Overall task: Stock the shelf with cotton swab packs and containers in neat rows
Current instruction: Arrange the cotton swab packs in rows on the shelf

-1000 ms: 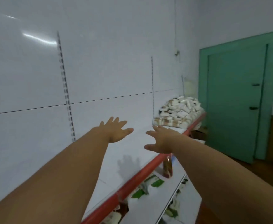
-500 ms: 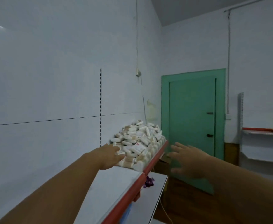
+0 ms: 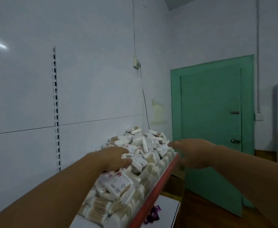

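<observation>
Nearest, on the white metal shelf with the red front lip (image 3: 158, 185), clear packs of wooden-stick cotton swabs (image 3: 102, 209) stand on edge in tight rows along the front. A few flat white labelled packs (image 3: 118, 181) lie loose on top of them. Below the lip a lower white shelf board (image 3: 169, 206) carries some crumpled purple wrappers (image 3: 153, 214). Further along the upper shelf the rows disappear under a loose heap of white cotton swab packs (image 3: 145, 145), piled against the white back panel. The left hand (image 3: 112, 159) lies palm down on the near slope of this heap, fingers above and thumb below one small white pack (motion blur hides whether it is truly pinched, so I cannot tell). The right hand (image 3: 196, 153) hovers above the red lip beside the heap, fingers loosely spread and holding nothing. Behind, a slotted metal upright (image 3: 55, 96) runs down the panel, and a green panelled door (image 3: 214, 129) stands shut in the far wall.
</observation>
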{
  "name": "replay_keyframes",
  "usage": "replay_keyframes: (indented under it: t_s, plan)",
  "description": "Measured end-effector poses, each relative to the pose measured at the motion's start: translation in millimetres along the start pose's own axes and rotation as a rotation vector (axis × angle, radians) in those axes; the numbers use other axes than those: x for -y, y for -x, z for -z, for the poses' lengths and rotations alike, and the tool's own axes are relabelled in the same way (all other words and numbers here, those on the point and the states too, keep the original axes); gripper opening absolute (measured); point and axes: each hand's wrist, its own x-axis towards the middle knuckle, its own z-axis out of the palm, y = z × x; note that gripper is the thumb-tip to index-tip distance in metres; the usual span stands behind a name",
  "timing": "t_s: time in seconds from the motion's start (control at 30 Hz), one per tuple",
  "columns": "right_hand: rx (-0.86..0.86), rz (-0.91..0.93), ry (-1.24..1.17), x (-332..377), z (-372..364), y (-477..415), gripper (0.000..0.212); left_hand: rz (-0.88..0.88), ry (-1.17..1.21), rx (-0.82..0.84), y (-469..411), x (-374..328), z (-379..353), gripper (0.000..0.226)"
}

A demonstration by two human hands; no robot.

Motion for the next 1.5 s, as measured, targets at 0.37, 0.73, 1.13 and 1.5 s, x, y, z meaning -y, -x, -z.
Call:
replay_keyframes:
  t_s: [0.37, 0.73, 1.13, 1.5]
  plan:
    - [-0.149, 0.254, -0.282, -110.5, -68.0, -217.1, 0.056, 0.309, -0.103, -0.019, -123.7, 23.6, 37.0, 0.038]
    - [-0.150, 0.203, -0.547, -83.9, -106.0, -439.0, 0.050, 0.334, -0.220, 0.032, -201.7, 55.0, 44.0, 0.039]
    - [-0.070, 0.611, -0.683, -83.8, -101.5, -513.8, 0.055, 0.543, -0.048, -0.222, -254.2, 70.7, 37.1, 0.020]
    - [-0.392, 1.146, -0.784, -103.7, -90.3, -520.8, 0.100, 0.637, 0.998, -0.455, -335.5, 48.5, 29.3, 0.028]
